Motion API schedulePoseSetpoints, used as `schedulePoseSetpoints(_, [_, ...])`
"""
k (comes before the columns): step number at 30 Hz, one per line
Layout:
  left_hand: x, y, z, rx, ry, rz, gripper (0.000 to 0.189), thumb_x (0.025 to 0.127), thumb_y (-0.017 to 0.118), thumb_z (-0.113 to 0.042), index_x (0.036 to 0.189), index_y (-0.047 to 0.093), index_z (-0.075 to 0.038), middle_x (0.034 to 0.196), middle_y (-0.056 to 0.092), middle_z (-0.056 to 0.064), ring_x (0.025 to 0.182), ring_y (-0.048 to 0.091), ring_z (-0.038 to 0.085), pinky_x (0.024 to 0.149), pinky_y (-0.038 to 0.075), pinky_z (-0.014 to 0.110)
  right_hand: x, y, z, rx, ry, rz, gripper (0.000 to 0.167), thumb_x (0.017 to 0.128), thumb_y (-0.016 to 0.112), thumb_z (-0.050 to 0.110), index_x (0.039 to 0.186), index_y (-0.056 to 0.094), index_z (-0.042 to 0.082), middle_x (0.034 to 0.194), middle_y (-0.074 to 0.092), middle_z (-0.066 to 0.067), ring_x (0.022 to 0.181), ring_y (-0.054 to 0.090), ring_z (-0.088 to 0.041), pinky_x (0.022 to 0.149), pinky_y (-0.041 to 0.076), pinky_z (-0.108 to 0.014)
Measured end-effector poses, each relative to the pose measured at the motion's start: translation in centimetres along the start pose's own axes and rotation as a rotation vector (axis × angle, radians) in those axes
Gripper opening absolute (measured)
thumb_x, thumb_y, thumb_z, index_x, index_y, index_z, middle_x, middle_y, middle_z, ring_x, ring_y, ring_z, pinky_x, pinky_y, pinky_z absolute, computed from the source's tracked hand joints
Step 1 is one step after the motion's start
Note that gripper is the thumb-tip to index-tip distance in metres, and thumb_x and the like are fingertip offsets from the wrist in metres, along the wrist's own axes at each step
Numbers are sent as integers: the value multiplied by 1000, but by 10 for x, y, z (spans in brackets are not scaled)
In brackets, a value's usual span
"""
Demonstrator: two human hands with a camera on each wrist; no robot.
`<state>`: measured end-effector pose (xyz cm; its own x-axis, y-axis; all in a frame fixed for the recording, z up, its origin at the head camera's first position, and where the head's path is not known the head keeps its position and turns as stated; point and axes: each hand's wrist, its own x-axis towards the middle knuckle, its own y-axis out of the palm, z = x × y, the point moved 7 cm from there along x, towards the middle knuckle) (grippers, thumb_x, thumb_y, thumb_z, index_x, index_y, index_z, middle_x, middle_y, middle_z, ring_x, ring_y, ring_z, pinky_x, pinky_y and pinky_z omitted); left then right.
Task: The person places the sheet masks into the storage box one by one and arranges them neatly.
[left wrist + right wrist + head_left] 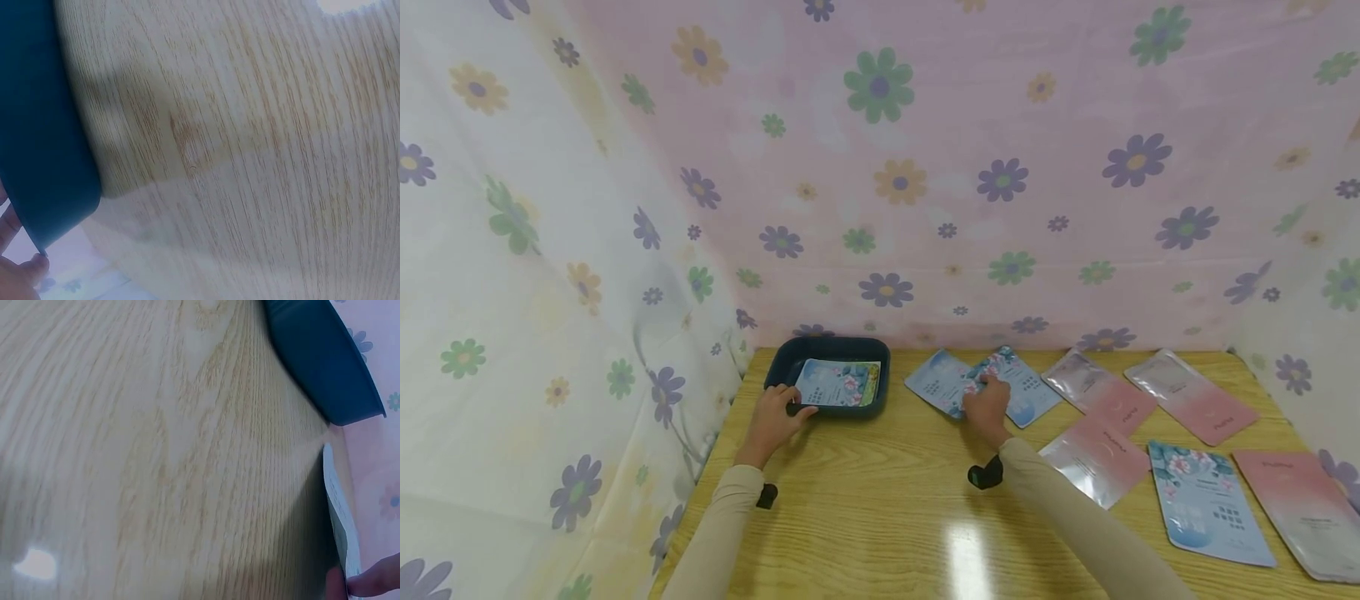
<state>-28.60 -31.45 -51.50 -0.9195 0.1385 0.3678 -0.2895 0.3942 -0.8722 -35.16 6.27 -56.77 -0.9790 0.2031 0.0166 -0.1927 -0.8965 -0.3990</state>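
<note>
My left hand (772,423) grips the near left corner of a dark teal plastic basin (885,377), thumb outside and fingers over the rim. In the left wrist view the thumb (31,272) presses against the edge of the basin (44,125). Inside the basin lies a blue floral sheet mask packet (827,382), with a greenish one partly showing under it. My right hand (987,408) pinches another blue sheet mask packet (938,379) by its right side; in the right wrist view that packet (337,503) is tilted off the table. A further blue packet (1032,398) lies beside this hand.
Several pink-and-silver packets (1195,396) lie on the right of the wooden table (865,500), one overlapping another. A blue floral packet (1213,508) rests nearer the front right. Flower-patterned cloth (880,208) hangs behind the table and at both sides.
</note>
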Motion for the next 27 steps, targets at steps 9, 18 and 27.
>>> schedulePoseSetpoints(9, [0,-1,-1,-6,-4,-3,30,80,77,-33,80,58,-9,76,48,2,69,38,22,69,35,39,-4,-10,-6,-5,-40,42,43,78,46,-9,118,58,-12,116,56,-31,61,41,-29,61,37,-37])
schedulePoseSetpoints(18, [1,-2,-1,8,-11,0,30,80,76,-35,80,59,-10,77,49,2,69,40,23,70,34,40,-7,-17,-5,5,-55,82,41,76,43,-12,109,66,-6,105,64,-28,42,25,-12,41,25,-28])
schedulePoseSetpoints(27, [1,-1,-2,18,-17,7,31,79,77,-35,80,59,-10,76,49,1,69,40,23,71,34,39,-9,-32,16,65,-110,36,43,74,42,-15,108,67,-6,124,56,-26,51,44,-13,41,31,-26])
